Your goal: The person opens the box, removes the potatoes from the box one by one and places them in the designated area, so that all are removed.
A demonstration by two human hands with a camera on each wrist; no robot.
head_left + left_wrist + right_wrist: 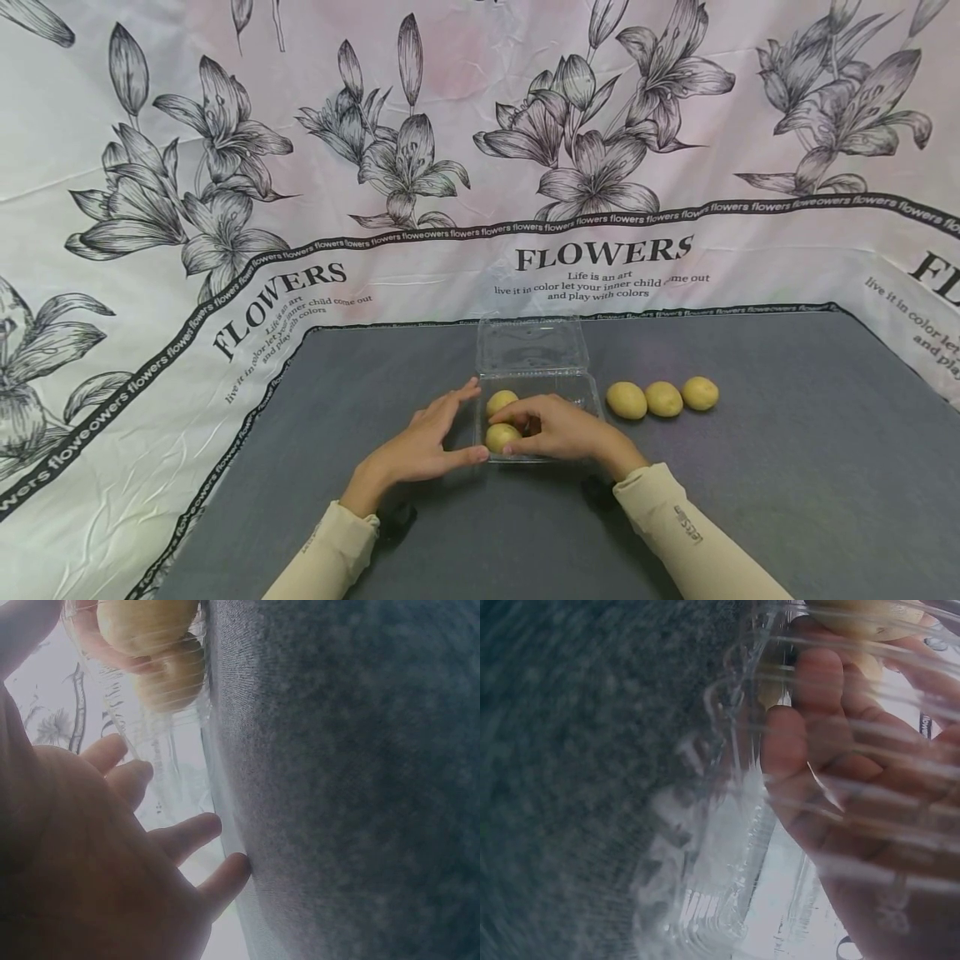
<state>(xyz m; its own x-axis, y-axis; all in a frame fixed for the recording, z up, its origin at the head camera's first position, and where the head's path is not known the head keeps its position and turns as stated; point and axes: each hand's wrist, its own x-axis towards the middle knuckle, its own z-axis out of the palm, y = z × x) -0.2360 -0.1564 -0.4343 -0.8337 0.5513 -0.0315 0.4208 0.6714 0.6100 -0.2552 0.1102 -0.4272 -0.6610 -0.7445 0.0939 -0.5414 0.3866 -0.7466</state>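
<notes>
- Cream sleeves (322, 550) come in from the near side, one to the left and one to the right, both with small dark lettering.
- Small dark devices (396, 523) show beneath both wrists.
- Left hand (423, 446) lies with its fingers straight and spread apart, thumb by the near left corner of a clear plastic box (581, 385), forefinger farther along its left wall; I can't tell whether the fingertips touch the plastic.
- Right hand (558, 429) reaches over the box from the right, thumb and fingers clamped round the near potato (501, 438), which sits in the box's near left part.
- Just beyond it, the far potato (501, 402) sits at the left of the same box, partly hidden by the right hand's fingers.
- The box's clear lid (532, 346) stands open on the far side.
- Three loose potatoes (664, 399) lie close together in a row to the right of the box, the rightmost set slightly farther off.
- Everything stands on a bench (787, 467) with a dark grey covering.
- White cloth (450, 275) rises beyond it and along the left, printed with black-line lilies and the word FLOWERS.
</notes>
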